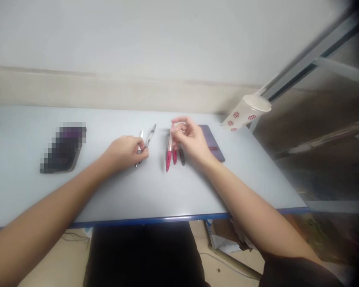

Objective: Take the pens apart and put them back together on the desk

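My left hand [125, 152] rests on the pale blue table [137, 191] with its fingers curled around two clear pens [148, 140] that point away from me. My right hand [189, 138] is raised slightly above the table, pinching the top of a red pen [169, 157] whose tip points toward me. Beside it lie another red pen [174, 156] and a dark pen [182, 155], partly under my right hand.
A dark phone [213, 144] lies flat just right of my right hand. A blurred dark object [62, 149] sits at the left of the table. A patterned paper cup [247, 111] lies tilted at the far right corner by a metal frame.
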The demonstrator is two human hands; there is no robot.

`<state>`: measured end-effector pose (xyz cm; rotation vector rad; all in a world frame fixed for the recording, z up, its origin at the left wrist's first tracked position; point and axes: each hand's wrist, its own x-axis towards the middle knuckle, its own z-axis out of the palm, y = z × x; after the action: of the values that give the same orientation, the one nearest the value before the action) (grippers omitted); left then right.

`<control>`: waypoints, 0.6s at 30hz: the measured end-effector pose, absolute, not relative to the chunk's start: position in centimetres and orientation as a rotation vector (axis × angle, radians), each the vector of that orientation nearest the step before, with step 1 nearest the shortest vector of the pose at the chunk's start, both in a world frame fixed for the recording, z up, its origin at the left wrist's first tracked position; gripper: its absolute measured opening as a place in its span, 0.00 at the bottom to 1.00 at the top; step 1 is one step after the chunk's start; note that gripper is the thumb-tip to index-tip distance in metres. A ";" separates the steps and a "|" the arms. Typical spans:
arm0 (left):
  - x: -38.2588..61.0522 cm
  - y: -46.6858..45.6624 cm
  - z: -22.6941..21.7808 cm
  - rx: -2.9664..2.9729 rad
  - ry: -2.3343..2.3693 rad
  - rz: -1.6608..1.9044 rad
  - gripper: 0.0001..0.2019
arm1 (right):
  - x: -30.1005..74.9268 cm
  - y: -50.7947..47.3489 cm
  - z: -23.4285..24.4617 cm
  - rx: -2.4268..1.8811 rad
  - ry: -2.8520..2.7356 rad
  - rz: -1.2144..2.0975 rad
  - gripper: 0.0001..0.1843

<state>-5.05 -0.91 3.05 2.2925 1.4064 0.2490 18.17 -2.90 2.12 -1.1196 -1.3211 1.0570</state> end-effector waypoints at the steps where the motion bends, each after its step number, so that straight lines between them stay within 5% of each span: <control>1: -5.1 -0.9 3.2 2.281 1.401 0.237 0.12 | 18.2 -2.9 2.1 -1.118 -1.331 1.052 0.10; 11: -5.4 -1.3 3.3 2.238 1.382 0.304 0.11 | 18.0 -3.0 2.4 -1.064 -1.289 1.070 0.12; 18: -5.2 -1.7 3.7 2.142 1.399 0.470 0.11 | 17.4 -3.1 1.6 -1.084 -1.291 1.090 0.04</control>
<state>-5.24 -1.66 3.72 2.1419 1.3990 0.4703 17.36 -3.14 1.63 -1.0842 -1.2912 1.0897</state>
